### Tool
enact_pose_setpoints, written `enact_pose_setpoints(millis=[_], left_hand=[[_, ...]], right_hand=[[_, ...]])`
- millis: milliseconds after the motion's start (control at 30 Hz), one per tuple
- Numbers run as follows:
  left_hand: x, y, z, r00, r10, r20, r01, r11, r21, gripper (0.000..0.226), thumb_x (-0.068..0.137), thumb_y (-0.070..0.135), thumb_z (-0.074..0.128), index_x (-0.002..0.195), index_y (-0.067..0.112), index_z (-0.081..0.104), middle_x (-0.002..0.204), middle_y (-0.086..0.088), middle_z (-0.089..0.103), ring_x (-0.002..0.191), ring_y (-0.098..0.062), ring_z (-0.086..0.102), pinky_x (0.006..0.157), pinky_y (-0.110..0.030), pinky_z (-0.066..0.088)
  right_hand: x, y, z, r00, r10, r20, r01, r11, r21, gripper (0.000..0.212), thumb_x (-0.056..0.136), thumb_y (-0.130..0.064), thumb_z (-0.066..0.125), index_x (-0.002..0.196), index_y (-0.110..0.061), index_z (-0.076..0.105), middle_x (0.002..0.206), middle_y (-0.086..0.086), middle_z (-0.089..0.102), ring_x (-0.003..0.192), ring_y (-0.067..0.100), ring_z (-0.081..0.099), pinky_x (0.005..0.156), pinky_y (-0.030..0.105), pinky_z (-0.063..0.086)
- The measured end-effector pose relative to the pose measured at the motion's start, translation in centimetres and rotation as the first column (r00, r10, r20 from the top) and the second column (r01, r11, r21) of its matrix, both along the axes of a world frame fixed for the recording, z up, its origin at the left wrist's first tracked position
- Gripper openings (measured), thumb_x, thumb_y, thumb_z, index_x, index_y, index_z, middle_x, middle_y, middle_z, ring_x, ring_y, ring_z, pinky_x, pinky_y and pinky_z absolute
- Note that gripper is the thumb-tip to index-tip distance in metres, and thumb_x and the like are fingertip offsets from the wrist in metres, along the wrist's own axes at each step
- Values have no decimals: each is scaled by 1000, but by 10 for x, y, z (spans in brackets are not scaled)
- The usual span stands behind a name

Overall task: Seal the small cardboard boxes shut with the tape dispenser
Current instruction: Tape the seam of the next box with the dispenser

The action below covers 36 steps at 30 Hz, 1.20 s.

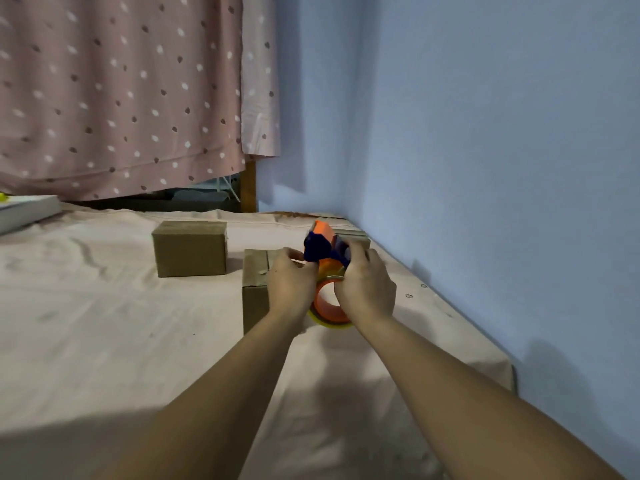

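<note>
Both hands on the orange-and-blue tape dispenser (325, 244), held right over the nearest cardboard box (255, 296). The right hand (364, 286) is wrapped round its body and the left hand (289, 284) pinches at its front end. A second box (189, 251) sits behind-left of that box and a third box (357, 235) just behind it, all on the pink sheet (104, 306).

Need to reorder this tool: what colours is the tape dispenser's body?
Orange and dark blue, on the tape dispenser; it shows best in the head view.

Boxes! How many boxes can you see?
3. The left box stands alone on the sheet, the near box is at the tape dispenser, and the far box peeks out behind it. Others could be hidden.
</note>
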<state>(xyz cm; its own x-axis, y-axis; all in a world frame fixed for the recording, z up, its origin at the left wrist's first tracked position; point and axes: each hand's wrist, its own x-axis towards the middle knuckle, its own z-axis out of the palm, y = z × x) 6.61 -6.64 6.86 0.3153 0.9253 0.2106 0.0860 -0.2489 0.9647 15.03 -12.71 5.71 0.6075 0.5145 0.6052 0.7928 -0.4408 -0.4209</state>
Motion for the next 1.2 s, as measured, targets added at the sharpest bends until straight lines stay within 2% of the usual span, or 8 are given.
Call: enact_pose_setpoints(millis=[333,433,600,700,767,867,1033,1200], left_hand=[[-5,6,7,969,146,201,-90,960,-264,14,95,15,55,92,8,66,90,-8,69,82,-20,62,73,-29,47],[-8,11,12,991,40,130,-13,980,-198,21,99,20,47,106,10,64,96,-7,69,84,-18,63,60,-22,46],[-22,20,11,993,78,-85,-68,991,119,28,99,25,49,109,8,69,102,-6,68,89,-16,59,75,-25,44],[-30,25,11,999,14,49,-12,999,-37,19,96,14,52,100,8,70,101,-7,68,94,-19,59,80,-27,44],[-35,28,14,994,-28,107,49,978,-201,13,93,13,54,88,10,67,87,-4,64,78,-17,54,70,-28,44],[-42,36,11,988,-49,149,94,946,-312,17,94,18,54,100,6,66,79,-3,65,63,-14,45,55,-25,37],[-47,39,-1,1000,-17,26,19,997,-70,20,97,19,53,101,9,70,78,0,70,86,-16,63,79,-30,47],[-60,51,-7,993,119,-27,-118,993,31,28,98,15,52,73,18,65,72,3,67,80,-12,62,70,-25,43]], right_hand=[[-7,3,8,1000,8,-29,-7,999,41,61,82,-14,60,138,-26,38,127,3,49,116,27,47,79,34,43],[-1,0,9,1000,-3,29,1,999,52,65,81,-13,62,140,-26,38,127,4,49,116,26,48,81,35,46],[6,2,17,989,9,148,-13,1000,24,67,84,-18,67,142,-24,34,129,7,51,116,26,49,84,35,51],[5,4,26,973,94,212,-86,995,-48,72,87,-16,64,148,-22,26,130,9,52,117,28,47,92,38,46],[5,4,31,967,150,205,-136,987,-81,76,88,-13,63,150,-21,21,132,10,50,120,28,45,96,39,44],[10,6,36,959,179,217,-160,982,-105,70,88,-9,60,149,-16,26,137,9,47,125,27,40,102,37,37],[18,8,39,883,239,404,-220,971,-93,55,71,2,58,125,-5,57,110,16,63,96,38,57,80,43,48],[11,16,39,882,333,332,-235,924,-302,60,89,-14,57,143,-18,33,137,7,45,123,27,43,94,37,46]])
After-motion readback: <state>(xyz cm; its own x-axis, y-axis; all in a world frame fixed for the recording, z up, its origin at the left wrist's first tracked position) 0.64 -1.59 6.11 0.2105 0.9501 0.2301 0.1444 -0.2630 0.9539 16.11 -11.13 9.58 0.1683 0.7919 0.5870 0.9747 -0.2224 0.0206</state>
